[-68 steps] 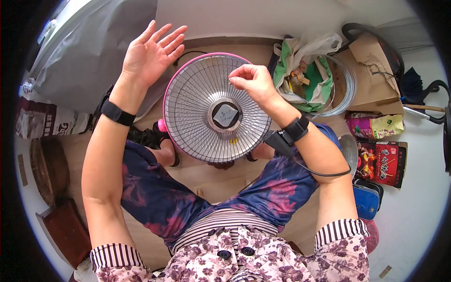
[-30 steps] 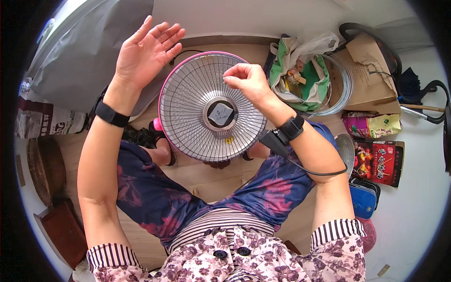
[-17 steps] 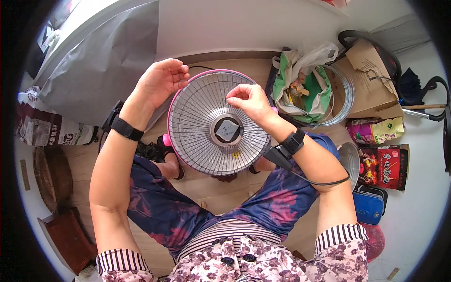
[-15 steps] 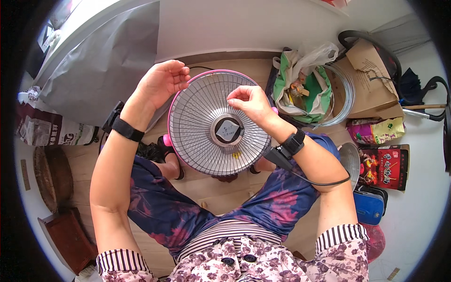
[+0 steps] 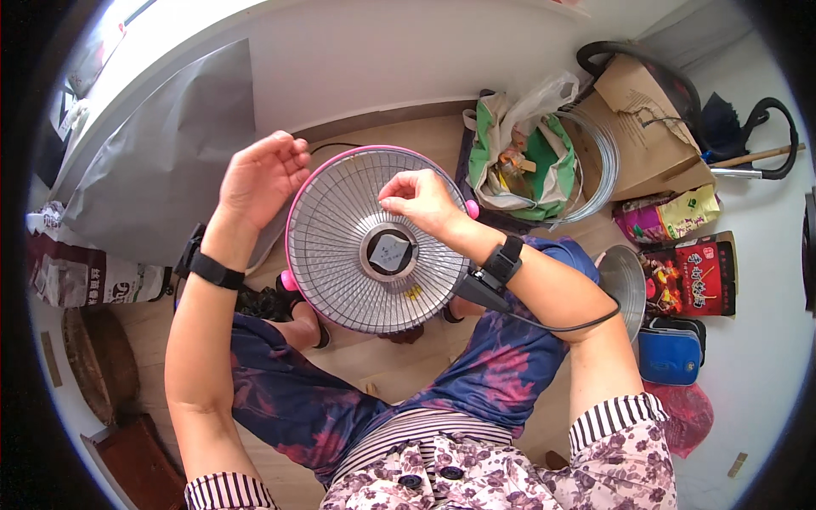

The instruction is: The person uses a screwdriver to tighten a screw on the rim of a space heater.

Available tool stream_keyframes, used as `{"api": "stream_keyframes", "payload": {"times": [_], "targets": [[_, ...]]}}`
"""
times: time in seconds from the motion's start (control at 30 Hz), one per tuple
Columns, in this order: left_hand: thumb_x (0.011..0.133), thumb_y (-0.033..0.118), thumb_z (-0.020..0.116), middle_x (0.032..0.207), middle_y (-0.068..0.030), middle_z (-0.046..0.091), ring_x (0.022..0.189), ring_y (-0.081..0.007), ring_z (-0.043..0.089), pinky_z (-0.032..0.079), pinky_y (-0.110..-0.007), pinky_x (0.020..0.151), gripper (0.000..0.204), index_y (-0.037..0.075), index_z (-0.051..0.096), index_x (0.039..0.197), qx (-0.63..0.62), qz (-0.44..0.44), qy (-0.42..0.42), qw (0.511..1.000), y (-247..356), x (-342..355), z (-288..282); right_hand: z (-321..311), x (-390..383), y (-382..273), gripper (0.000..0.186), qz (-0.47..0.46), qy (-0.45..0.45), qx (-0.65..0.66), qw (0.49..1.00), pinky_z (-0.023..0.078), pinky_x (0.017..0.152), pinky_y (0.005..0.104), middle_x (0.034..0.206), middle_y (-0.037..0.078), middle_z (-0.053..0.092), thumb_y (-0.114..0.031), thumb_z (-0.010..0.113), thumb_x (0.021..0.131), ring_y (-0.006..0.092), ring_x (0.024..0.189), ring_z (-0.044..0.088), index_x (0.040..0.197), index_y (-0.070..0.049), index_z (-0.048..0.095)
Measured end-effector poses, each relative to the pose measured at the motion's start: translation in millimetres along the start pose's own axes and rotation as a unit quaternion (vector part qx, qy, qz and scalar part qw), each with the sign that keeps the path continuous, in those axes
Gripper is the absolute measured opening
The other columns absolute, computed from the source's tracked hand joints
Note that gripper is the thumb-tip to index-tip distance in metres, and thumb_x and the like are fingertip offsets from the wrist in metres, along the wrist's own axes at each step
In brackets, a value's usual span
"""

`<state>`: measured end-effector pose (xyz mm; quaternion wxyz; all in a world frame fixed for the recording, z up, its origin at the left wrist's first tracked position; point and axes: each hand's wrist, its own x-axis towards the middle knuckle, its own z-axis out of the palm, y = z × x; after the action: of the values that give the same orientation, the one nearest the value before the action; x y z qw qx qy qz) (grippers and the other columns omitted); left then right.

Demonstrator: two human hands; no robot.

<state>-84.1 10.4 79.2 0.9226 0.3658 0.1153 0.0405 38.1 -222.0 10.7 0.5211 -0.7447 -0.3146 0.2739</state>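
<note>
A round dish-shaped electric heater (image 5: 340,246) with a pink rim and wire guard stands between my knees, its face turned up. A pale square label (image 5: 391,253) sits on the dark hub at its centre. My left hand (image 5: 265,180) is raised beside the rim at the upper left, palm inward, fingers loosely bent with nothing visible in them. Over the upper part of the guard is my right hand (image 5: 421,201), thumb and fingertips pinched together. Whatever the pinch may hold is too small to make out. Each wrist wears a black strap with a device.
To the right are a green-and-white bag (image 5: 518,161), a coil of wire (image 5: 608,161), a cardboard box (image 5: 650,127), food packets (image 5: 690,276), a metal basin (image 5: 625,285) and a blue case (image 5: 670,355). A grey sheet (image 5: 170,170) leans at left, above a printed sack (image 5: 98,276).
The whole view has shifted, so the heater and surroundings appear in slightly different places. My right hand has moved slightly left over the guard, still pinched. My left hand stays raised beside the rim.
</note>
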Motion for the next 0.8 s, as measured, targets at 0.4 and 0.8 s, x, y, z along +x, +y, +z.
{"api": "stream_keyframes", "payload": {"times": [0.4,0.8], "targets": [[0.086,0.011,0.053,0.09,-0.0124,0.063,0.081,-0.0211,0.06,0.051,-0.033,0.074,0.012,0.001,0.06,0.088,-0.031,0.057,0.063,0.996,22,1,-23,2,10,-10,0.013,-0.05,-0.028,0.019,0.998,0.052,0.064,0.0266,0.073,0.008,0.068,-0.01,0.068,0.07,0.0118,0.068,0.064,0.079,-0.002,0.069],[0.089,0.017,0.055,0.082,-0.005,0.061,0.073,-0.0123,0.058,0.048,-0.026,0.066,0.014,0.007,0.055,0.081,0.246,-0.035,-0.025,0.968,-24,-5,17,2,-4,-16,0.013,0.009,-0.101,0.069,0.993,0.049,0.072,0.0229,0.083,0.002,0.064,-0.008,0.065,0.08,0.0072,0.076,0.06,0.09,0.0,0.064]]}}
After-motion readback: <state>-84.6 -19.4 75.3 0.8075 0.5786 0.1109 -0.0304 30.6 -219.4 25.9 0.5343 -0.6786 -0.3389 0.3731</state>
